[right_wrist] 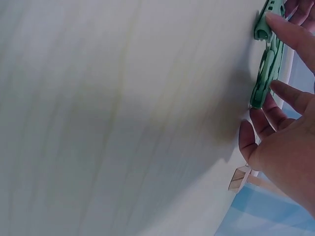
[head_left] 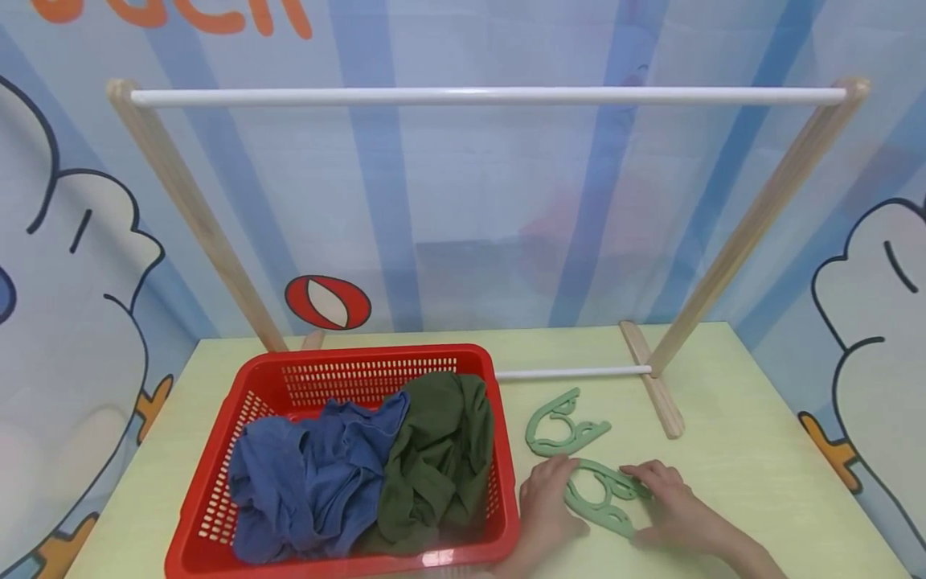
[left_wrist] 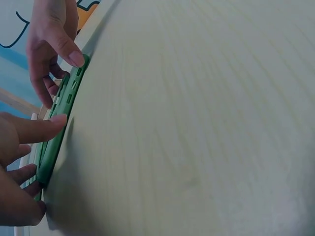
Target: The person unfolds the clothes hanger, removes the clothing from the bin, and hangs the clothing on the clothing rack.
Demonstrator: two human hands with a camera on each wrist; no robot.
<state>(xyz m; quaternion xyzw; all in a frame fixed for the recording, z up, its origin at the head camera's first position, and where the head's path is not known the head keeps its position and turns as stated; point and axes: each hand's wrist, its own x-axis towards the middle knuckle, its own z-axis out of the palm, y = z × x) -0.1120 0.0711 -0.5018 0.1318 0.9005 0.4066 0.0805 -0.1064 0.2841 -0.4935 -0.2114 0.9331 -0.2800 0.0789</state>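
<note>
In the head view a green folding clothes hanger [head_left: 596, 508], folded up, lies between both hands at the lower right. My left hand [head_left: 546, 503] holds its rounded left side, and the left wrist view shows the thumb [left_wrist: 54, 127] along its edge. At the other side, my right hand [head_left: 676, 511] grips the two arm ends between thumb and fingers. Seen edge-on in the right wrist view, the hanger [right_wrist: 268, 64] is close to the tabletop; whether it touches is unclear. Just behind it lies a second green folding hanger [head_left: 538, 434].
A red plastic basket [head_left: 499, 466] holds a blue garment [head_left: 311, 474] and a dark green garment [head_left: 437, 458], left of the hands. Behind stands a rack with a white top rail [head_left: 492, 96] and wooden posts; its right foot [head_left: 654, 382] rests on the pale yellow table [head_left: 752, 450].
</note>
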